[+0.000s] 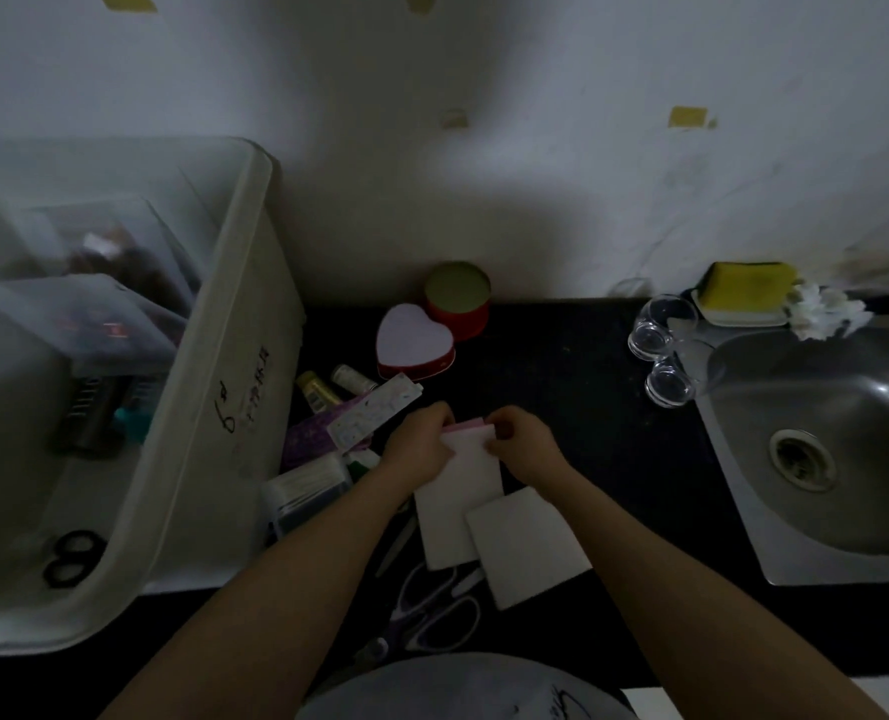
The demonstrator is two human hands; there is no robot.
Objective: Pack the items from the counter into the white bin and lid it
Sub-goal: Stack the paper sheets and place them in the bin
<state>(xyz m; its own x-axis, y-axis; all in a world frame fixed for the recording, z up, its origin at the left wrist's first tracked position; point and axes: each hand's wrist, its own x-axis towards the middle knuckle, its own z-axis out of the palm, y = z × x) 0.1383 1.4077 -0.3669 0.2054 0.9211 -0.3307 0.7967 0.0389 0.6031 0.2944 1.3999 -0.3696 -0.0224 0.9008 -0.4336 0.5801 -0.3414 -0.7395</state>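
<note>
Right of the bin (234, 356), left hand (421, 439) and right hand (523, 441) each pinched the white pad (471, 459), fingers clamped on its top edge

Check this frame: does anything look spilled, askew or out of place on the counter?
No spill or damage shows. Two clear glasses lie tipped on their sides by the sink, which looks odd. Both hands, left hand and right hand, pinch a pink-edged white pad; a second white pad lies skewed beside it.
</note>
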